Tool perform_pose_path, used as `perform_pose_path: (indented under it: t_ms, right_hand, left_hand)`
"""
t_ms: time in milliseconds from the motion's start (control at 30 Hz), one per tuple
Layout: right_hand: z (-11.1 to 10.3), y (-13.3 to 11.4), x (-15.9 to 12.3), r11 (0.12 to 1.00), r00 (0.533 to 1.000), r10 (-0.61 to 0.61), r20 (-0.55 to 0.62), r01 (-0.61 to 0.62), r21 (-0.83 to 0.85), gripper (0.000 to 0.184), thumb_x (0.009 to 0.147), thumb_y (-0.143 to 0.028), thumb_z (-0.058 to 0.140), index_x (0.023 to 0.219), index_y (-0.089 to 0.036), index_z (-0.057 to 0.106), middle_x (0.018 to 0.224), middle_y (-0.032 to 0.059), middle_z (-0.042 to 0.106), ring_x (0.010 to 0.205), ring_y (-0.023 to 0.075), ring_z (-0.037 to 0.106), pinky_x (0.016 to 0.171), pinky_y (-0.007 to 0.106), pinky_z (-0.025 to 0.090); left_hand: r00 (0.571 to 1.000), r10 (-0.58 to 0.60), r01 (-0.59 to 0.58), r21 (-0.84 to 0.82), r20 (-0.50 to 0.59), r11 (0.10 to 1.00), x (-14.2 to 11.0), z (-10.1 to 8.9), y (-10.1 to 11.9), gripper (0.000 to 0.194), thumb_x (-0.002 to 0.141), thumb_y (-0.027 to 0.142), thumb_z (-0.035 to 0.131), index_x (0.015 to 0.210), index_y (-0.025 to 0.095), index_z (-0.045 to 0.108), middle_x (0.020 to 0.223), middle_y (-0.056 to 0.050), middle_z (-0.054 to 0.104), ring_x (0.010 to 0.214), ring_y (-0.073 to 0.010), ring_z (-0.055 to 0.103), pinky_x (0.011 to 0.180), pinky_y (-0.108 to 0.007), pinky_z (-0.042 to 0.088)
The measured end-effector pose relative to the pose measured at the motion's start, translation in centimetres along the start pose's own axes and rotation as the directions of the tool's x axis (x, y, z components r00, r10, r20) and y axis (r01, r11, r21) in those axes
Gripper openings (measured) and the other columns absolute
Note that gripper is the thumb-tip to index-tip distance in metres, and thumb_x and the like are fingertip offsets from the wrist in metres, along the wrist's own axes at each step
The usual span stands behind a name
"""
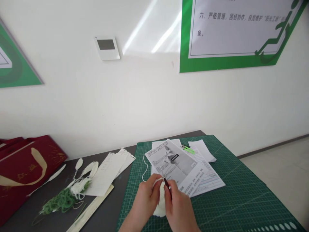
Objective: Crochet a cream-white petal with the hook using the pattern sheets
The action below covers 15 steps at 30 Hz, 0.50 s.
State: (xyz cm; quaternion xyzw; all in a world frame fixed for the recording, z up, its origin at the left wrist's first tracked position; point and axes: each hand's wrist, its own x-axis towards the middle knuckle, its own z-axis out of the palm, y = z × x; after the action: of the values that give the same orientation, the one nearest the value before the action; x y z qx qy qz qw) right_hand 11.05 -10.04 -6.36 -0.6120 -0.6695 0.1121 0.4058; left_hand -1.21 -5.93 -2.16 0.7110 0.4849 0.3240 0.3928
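Note:
My left hand [149,191] pinches a white piece of crochet work [159,210] that hangs down between my two hands. In my right hand [177,206] is a crochet hook [166,183] with a dark handle, its tip at the top edge of the work. A strand of white yarn [145,169] loops out to the left of my left hand. Beneath and beyond the hands lies a printed pattern sheet [177,156] with a grey flower picture. The fingertips partly cover the stitches, so they cannot be made out.
A green cutting mat [238,190] lies under several papers and a bright green cutter [189,149]. To the left are notebook pages [106,172], green yarn [59,201], white crocheted pieces [90,169] and a red gift bag [29,167]. A white wall [145,106] rises behind the table.

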Motion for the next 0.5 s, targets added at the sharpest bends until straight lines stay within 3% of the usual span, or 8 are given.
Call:
perform_pose_path:
  t_ms: [200,267,400,500]
  right_hand:
    - [0.3,0.1,0.1,0.996,0.997,-0.07,-0.013,0.069,-0.061,0.028,0.098,-0.026,0.029,0.101,-0.017,0.056,0.065,0.004,0.074,0.052,0.0221,0.071,0.044,0.027,0.04]
    - [0.3,-0.2,0.3,0.996,0.997,-0.075,-0.007,0.075,-0.038,0.029,0.097,-0.025,0.029,0.104,-0.016,0.055,0.065,0.0044,0.074,0.052,0.0221,0.071,0.045,0.026,0.042]
    - [-0.2,-1.1,0.2,0.996,0.997,-0.074,0.02,0.072,0.06,0.027,0.096,-0.023,0.031,0.103,-0.017,0.056,0.067,0.0043,0.073,0.056,0.021,0.072,0.048,0.025,0.047]
    - [-0.7,-1.7,0.1,0.989,0.995,-0.099,0.018,0.096,0.114,0.027,0.094,-0.02,0.033,0.104,-0.017,0.057,0.084,0.0091,0.076,0.072,0.0216,0.074,0.058,0.024,0.053]
  left_hand:
    - [0.992,-0.076,0.084,-0.073,0.105,0.994,-0.2,-1.1,-0.1,0.033,0.091,0.041,0.039,0.086,0.016,0.059,0.041,0.006,0.049,0.027,-0.0097,0.039,0.031,-0.02,0.03]
    - [0.99,-0.088,0.098,-0.088,0.112,0.991,-0.3,-1.2,0.0,0.031,0.091,0.039,0.039,0.093,0.016,0.058,0.044,0.005,0.054,0.026,-0.0103,0.042,0.029,-0.019,0.031]
    - [0.998,-0.066,0.068,-0.102,0.019,0.992,-0.4,-0.9,0.0,0.023,0.089,0.036,0.044,0.091,0.018,0.058,0.054,0.002,0.064,0.039,-0.0145,0.059,0.039,-0.022,0.044]
    - [0.993,-0.011,0.0,-0.096,-0.117,0.995,-0.4,-0.4,-0.2,0.021,0.085,0.035,0.05,0.082,0.018,0.063,0.076,-0.006,0.069,0.071,-0.0212,0.069,0.053,-0.025,0.052]
